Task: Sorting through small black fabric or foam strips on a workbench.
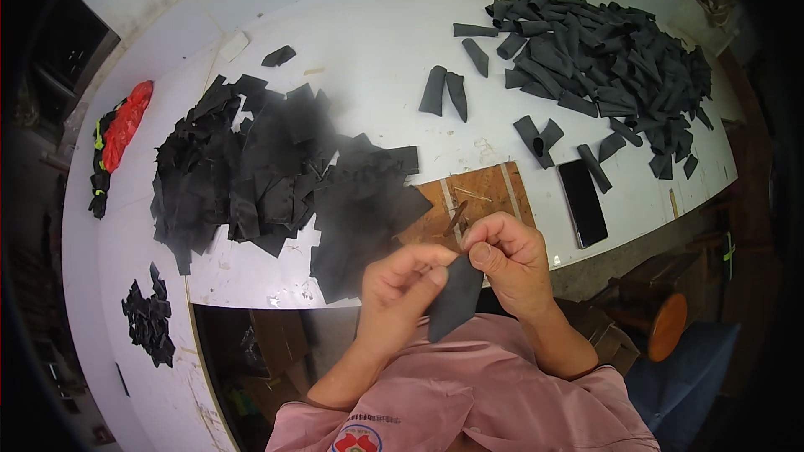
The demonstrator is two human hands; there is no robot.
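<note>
Close to my body, above the table's front edge, a dark grey-black fabric piece (pixel 457 301) hangs between my hands. My left hand (pixel 397 289) pinches its upper left edge between thumb and fingers. At the top right corner, my right hand (pixel 517 270) has thumb and forefinger pressed together on it. Just beyond my fingertips, a thin rusty metal piece (pixel 457 216) stands at a wooden board (pixel 501 192) set at the table edge. Flat black fabric pieces (pixel 368 201) lie in a loose heap left of the board, nearest my left hand.
Many rolled dark fabric tubes (pixel 578 54) are heaped at the far right of the white table (pixel 368 59). A black phone (pixel 583 203) lies right of the board. Small black scraps (pixel 149 320) and a red plastic bag (pixel 127 127) are at the left. A round-topped stool (pixel 669 328) stands lower right.
</note>
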